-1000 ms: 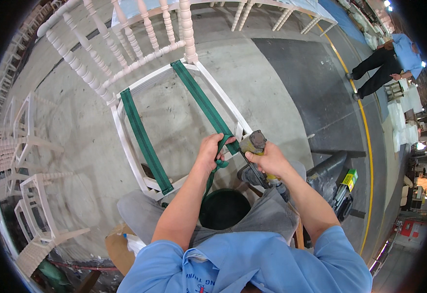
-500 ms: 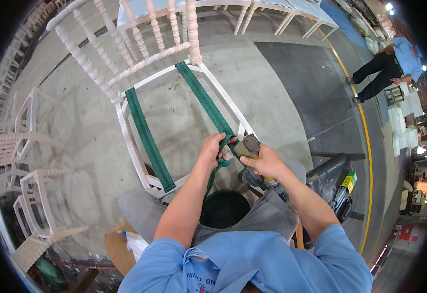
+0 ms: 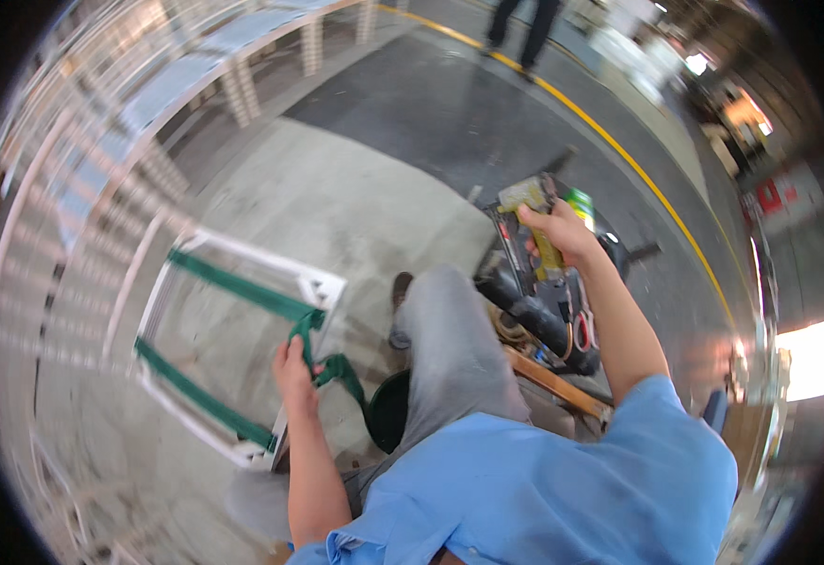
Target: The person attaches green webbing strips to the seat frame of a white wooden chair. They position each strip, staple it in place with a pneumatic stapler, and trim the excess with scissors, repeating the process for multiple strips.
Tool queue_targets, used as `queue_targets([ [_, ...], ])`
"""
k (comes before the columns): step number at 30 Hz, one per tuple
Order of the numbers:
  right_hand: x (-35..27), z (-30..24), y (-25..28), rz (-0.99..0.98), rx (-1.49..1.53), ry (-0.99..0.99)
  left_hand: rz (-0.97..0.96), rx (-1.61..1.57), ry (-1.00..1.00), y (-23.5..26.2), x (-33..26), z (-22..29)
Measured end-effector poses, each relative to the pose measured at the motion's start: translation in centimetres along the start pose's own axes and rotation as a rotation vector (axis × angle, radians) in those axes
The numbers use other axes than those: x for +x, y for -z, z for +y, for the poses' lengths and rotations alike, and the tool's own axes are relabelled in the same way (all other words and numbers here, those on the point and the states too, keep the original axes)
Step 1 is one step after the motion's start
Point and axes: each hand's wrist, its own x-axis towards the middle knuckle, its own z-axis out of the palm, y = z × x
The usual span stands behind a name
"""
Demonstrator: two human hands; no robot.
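Note:
My left hand [image 3: 294,377] is closed on a green webbing strap [image 3: 242,287], by the near right corner of a white chair's seat frame [image 3: 160,292]. From that hand the loose length of strap hangs toward a dark round container [image 3: 388,411] beside my leg. A second green strap [image 3: 200,391] spans the frame further left. Off to the right, my right hand [image 3: 563,234] grips a yellow staple gun [image 3: 549,256], held over a black cushion-like support with tools on it. Motion blurs the picture somewhat.
Red-handled scissors [image 3: 585,330] and a green box [image 3: 580,204] are beside the black support [image 3: 534,320]. A wooden bar [image 3: 558,381] lies near my right thigh. White chairs and long benches [image 3: 177,80] stand at the far left. A person's legs [image 3: 525,33] show beyond the yellow floor line.
My right hand has carried the staple gun away from the frame corner to the right, over the black support. My left hand keeps the strap. The whole view has swung right.

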Motion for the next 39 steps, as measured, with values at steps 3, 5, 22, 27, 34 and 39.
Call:
queue_targets([
  [3,2.3,6.2,6.4,0.016,0.153,-0.146,-0.080,0.060,-0.048,-0.4,-0.8,-0.8],
  [5,3.5,9.9,9.2,-0.047,0.272,-0.250,-0.111,0.112,-0.020,-0.9,-1.0,-1.4],
  [22,-4.7,24.1,16.4,-0.083,-1.089,-0.201,-0.046,0.219,-0.077,-0.8,-2.1,-0.6],
  [27,-9.6,25.6,17.3,0.254,-0.933,-0.106,-0.126,0.157,-0.026,-3.1,-3.2,-0.7],
  [34,-14.2,16.3,15.7,-0.006,-0.065,-0.166,-0.173,0.113,0.161,-0.1,-8.0,-2.3],
  [39,-8.7,7.5,5.7,-0.363,-0.309,0.321,-0.055,0.345,0.020,-1.1,-7.0,0.5],
])
